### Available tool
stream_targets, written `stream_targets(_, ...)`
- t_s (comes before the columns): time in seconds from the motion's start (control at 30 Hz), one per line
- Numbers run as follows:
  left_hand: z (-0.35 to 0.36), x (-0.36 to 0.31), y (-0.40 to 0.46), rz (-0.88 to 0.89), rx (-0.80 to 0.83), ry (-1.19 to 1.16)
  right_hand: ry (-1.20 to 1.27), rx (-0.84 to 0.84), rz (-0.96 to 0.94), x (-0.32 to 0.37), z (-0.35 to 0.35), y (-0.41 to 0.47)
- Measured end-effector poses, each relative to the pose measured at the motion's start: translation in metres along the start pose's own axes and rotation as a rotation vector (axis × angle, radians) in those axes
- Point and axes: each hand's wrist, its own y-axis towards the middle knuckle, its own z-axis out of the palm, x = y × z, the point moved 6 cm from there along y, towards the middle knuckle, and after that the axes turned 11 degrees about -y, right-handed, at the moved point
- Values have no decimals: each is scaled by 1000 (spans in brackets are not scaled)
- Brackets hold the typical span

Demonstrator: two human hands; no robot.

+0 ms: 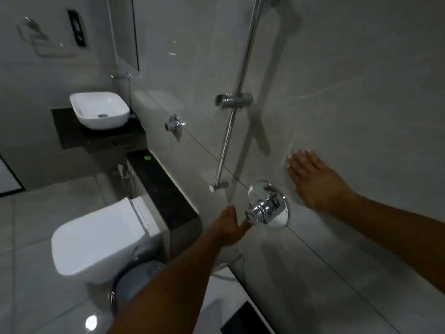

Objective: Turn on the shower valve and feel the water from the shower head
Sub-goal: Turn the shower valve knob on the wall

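The chrome shower valve juts from the grey tiled wall on a round plate. My left hand reaches it from below left, fingers around the tip of its lever; the exact grip is partly hidden. My right hand lies flat against the wall to the right of the valve, fingers spread and holding nothing. A chrome riser rail with a slider bracket runs up the wall above the valve. The shower head sits at the top edge, mostly cut off. I cannot make out any water.
A white toilet stands at the lower left beside a dark ledge. A white basin rests on a dark counter further back. A second small wall tap is left of the rail. A blue bucket sits under my left forearm.
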Motion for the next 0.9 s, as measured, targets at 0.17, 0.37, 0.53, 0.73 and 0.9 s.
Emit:
stream_targets(0.17, 38, -2, 19, 29, -20, -286, -112, -85, -17, 2, 14, -3)
stream_targets(0.37, 45, 20, 39, 40, -160, -351, -177, -50, -28, 4, 23, -1)
stream_targets(0.53, 33, 27, 48, 7, -101, -238, -201, 0, -31, 4, 20, 0)
stream_targets(0.73, 24, 20, 47, -65, -28, -199, -218, 8, -29, 4, 17, 0)
stream_targets(0.9, 9, 0, 44, 44, -265, -251, -206, 17, -29, 4, 18, 0)
